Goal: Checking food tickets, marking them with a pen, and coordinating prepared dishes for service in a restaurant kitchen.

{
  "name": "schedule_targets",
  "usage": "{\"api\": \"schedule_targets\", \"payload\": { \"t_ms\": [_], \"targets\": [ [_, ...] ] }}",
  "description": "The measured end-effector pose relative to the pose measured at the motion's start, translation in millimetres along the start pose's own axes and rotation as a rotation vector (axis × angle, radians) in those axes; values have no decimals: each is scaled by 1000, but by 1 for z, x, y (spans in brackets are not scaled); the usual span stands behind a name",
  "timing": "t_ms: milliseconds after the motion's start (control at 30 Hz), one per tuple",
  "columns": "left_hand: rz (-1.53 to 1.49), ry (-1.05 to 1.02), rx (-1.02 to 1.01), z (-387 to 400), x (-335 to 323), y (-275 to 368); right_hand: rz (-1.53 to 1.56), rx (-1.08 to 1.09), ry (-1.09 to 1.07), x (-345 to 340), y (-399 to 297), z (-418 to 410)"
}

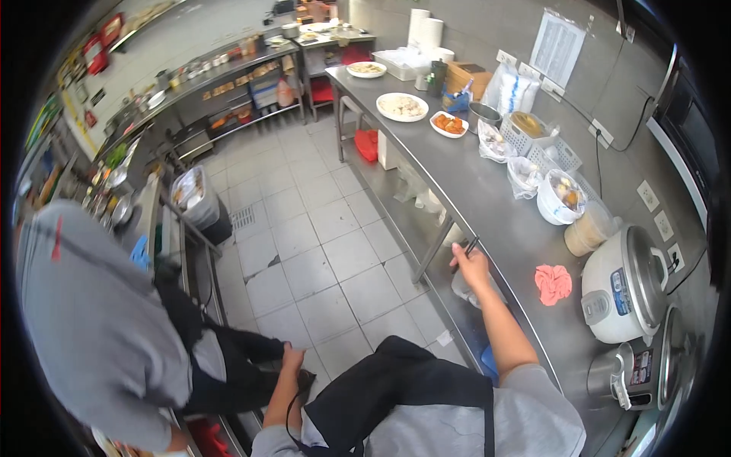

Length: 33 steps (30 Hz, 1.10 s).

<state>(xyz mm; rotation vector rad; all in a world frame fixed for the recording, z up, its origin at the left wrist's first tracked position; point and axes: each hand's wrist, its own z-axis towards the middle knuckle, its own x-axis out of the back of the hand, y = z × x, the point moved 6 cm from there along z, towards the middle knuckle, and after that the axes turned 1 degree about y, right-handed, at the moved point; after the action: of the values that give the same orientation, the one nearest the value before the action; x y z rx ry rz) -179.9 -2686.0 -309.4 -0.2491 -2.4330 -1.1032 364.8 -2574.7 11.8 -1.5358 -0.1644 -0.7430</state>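
My right hand (471,267) is closed around a thin dark object (472,245), perhaps a pen, by the front edge of the steel counter (457,177). A crumpled pink cloth (553,284) lies on that counter, to the right of my right forearm. Low on the left, my left hand (293,357) hangs beside a co-worker's dark apron (243,343); its fingers are too unclear to read. Farther along the counter stand a white dish of orange-red food (449,124) and a larger white plate of pale food (402,107).
A co-worker in a grey top (103,297) stands close on my left. A rice cooker (614,291), a white bowl (561,197) and plastic baskets (522,131) line the wall side. Beyond the tiled floor (337,257), a bin (197,197) stands by the left counter.
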Motion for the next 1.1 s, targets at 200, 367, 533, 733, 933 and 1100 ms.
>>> {"api": "schedule_targets", "payload": {
  "t_ms": [200, 367, 533, 733, 933, 1100],
  "targets": [
    [-182, -182, -339, 137, -38, 340, 223, -202, -62, -31, 34, 196],
    [-198, -507, -368, 167, -103, 535, 298, -289, 279, -30, 65, 405],
    [-124, -575, -449, 232, -116, 624, 713, -542, 151, -56, 119, 531],
    [-142, -524, -268, 384, -59, 619, 941, -480, 286, -85, 115, 543],
    [-75, -408, -80, 556, 10, 670, 710, -552, 945, -99, 3, 549],
    [12, -381, -295, 693, 44, 808, 557, -333, 1010, -123, -94, 628]
  ]
}}
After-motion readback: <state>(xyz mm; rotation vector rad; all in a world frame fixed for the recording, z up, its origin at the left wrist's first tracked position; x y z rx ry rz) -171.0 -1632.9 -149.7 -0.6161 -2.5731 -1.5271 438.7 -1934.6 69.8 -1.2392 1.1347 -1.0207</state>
